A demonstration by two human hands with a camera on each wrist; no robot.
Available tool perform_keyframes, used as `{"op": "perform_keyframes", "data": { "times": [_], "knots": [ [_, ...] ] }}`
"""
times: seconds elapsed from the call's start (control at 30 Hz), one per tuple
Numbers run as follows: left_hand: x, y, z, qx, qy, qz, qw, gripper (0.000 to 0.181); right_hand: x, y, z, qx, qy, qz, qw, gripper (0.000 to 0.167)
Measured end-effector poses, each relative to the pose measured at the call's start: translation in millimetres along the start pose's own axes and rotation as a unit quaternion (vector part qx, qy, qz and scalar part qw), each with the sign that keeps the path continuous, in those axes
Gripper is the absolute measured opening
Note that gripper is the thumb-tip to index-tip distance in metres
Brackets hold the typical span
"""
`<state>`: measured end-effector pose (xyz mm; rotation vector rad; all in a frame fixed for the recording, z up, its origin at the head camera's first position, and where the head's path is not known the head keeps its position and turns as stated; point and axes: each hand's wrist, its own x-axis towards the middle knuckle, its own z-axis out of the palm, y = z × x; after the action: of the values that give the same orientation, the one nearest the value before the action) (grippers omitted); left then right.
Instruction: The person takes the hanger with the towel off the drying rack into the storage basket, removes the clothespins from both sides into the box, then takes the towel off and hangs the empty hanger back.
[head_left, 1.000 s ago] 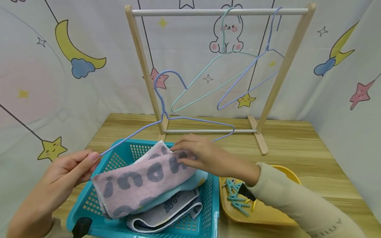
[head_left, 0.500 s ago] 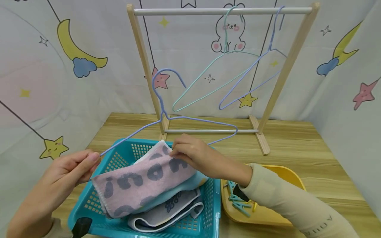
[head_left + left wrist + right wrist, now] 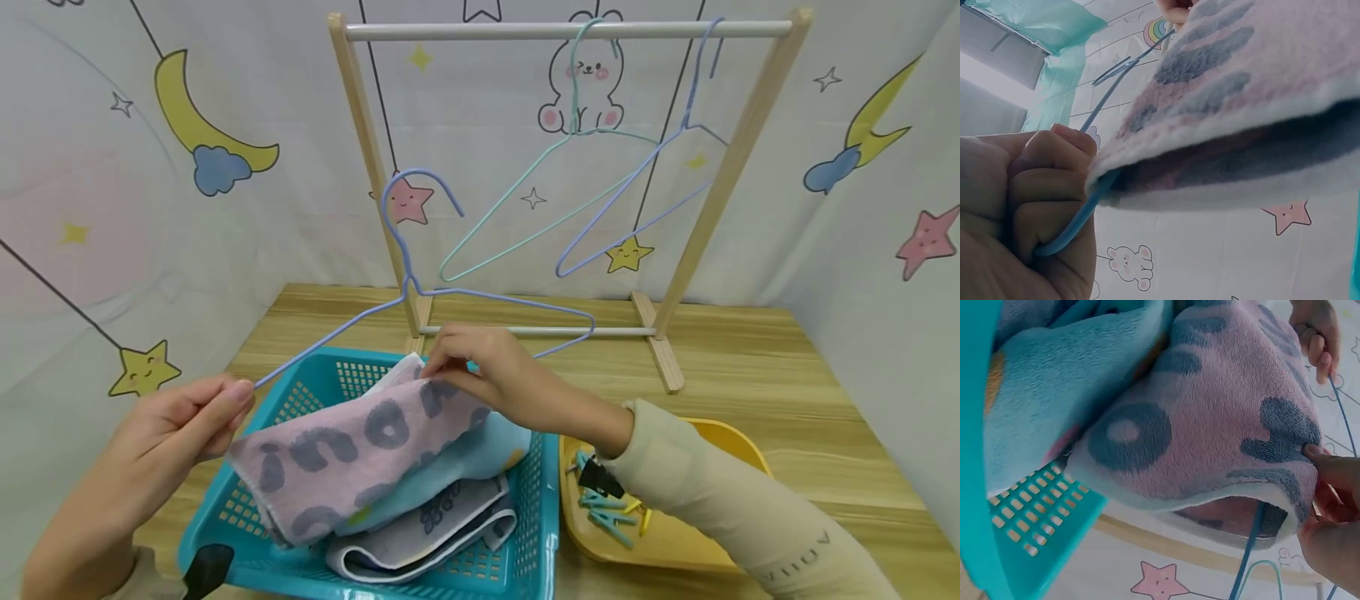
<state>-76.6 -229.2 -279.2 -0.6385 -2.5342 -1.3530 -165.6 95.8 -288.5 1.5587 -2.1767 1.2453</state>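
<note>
In the head view my left hand [image 3: 176, 433] grips the left corner of a blue wire hanger [image 3: 498, 297], its hook pointing up. A pink towel [image 3: 341, 454] with grey letters lies folded over the hanger's lower bar. In the left wrist view that bar enters the fold of the towel [image 3: 1210, 94], beside my curled left fingers [image 3: 1047, 187]. My right hand [image 3: 498, 371] pinches the towel's upper edge between thumb and fingers. The right wrist view shows the right thumb [image 3: 1329, 464] on the pink cloth, and the wire leaving the fold's open end.
A teal basket [image 3: 545, 500] beneath holds a light blue towel [image 3: 450, 467] and a grey towel [image 3: 408, 542]. To its right, a yellow tray [image 3: 675, 533] contains clothespins [image 3: 611, 521]. Behind stands a rack [image 3: 487, 32] with a green hanger [image 3: 517, 185] and another blue hanger [image 3: 626, 196].
My right fingers went from spread over the towel to pinching its edge. The towel's right part has been drawn up slightly, baring more of the light blue towel. My left hand keeps its grip.
</note>
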Motion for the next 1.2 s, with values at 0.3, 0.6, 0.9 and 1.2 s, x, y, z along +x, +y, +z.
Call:
{"op": "perform_keyframes", "data": {
  "times": [0.3,0.6,0.9,1.2],
  "knots": [
    [-0.4,-2.4,1.6,0.012,0.033,-0.009,0.9993,0.034,15.0,-14.4,-5.8,0.099,0.062,0.054,0.9917,0.010],
    [-0.2,-4.2,0.3,0.015,0.052,-0.007,0.9985,0.034,28.9,-32.1,-17.2,0.173,0.112,0.095,0.9739,0.008],
    [1.0,-7.7,-1.4,0.031,0.063,-0.019,0.9973,0.034,38.5,-46.1,-33.0,0.214,0.174,0.058,0.9593,0.010],
    [2.0,-12.1,-2.5,0.061,0.057,-0.043,0.9956,0.032,45.6,-66.4,-62.5,0.238,0.244,0.005,0.9402,0.014]
  ]
}}
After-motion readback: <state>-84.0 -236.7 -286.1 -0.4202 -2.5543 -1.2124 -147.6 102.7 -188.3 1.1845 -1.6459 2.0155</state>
